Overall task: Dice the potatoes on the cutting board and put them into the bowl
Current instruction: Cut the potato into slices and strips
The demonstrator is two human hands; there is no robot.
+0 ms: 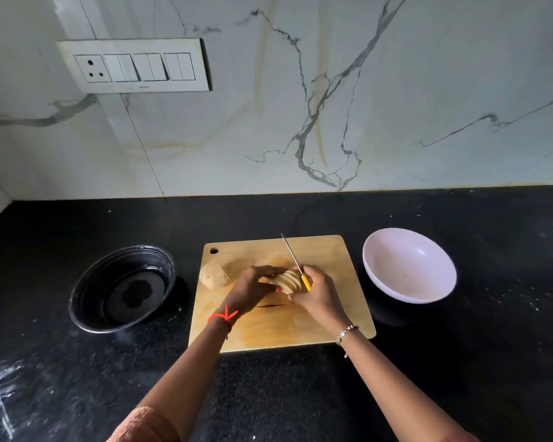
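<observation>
A wooden cutting board (316, 317) lies on the black counter. A sliced potato (286, 278), its slices fanned but held together, sits in the board's middle between both hands. My left hand (251, 290) grips its left side. My right hand (316, 290) presses its right side and holds a yellow-handled knife (296, 263), blade pointing away toward the wall. A whole peeled potato (214, 275) rests at the board's left edge. A white bowl (409, 264) stands empty to the right of the board.
A black round container (123, 287) sits left of the board. The black counter (300, 393) runs to a marble wall with a switch panel (134, 66). White dust marks the counter at the far left and right.
</observation>
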